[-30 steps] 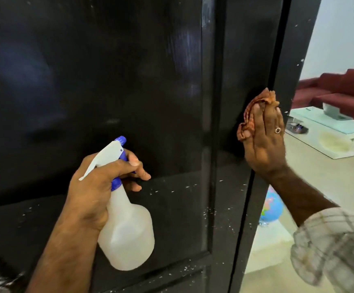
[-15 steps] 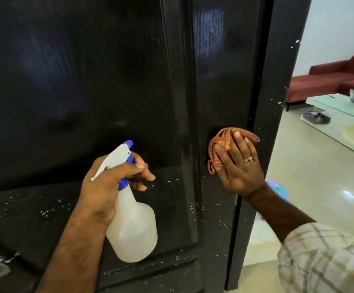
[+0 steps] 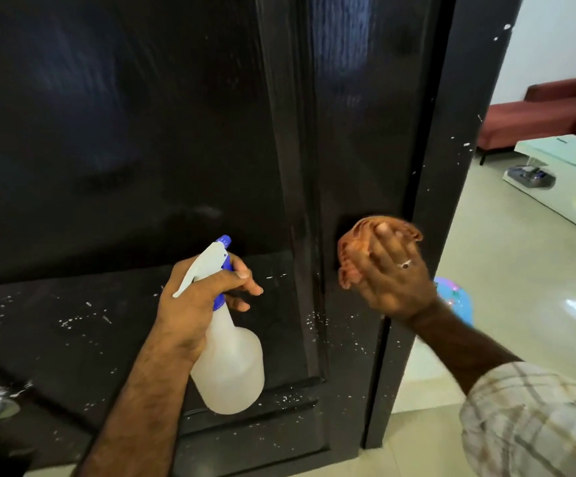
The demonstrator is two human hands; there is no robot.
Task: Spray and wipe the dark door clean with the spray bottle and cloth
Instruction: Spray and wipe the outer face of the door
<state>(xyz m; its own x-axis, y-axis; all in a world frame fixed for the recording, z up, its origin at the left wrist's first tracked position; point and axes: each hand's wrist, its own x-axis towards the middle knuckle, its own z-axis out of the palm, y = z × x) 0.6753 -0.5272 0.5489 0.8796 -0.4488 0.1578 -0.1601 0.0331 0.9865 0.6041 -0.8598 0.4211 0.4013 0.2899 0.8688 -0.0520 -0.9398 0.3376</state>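
Door: dark panel filling your view, white specks across its lower half.
Left hand: at 6 o'clock, your fingers curl round the spray bottle neck.
Right hand: at 3 o'clock, your flat fingers press the orange cloth against the door's right stile.

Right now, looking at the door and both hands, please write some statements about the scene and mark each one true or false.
1. The left hand grips the spray bottle. True.
2. The right hand presses an orange cloth flat on the dark door. True.
3. The bottle's nozzle is red. False: it is blue.
4. White specks dot the lower part of the door. True.
5. The cloth lies on the floor. False: it is under the right hand, against the door.
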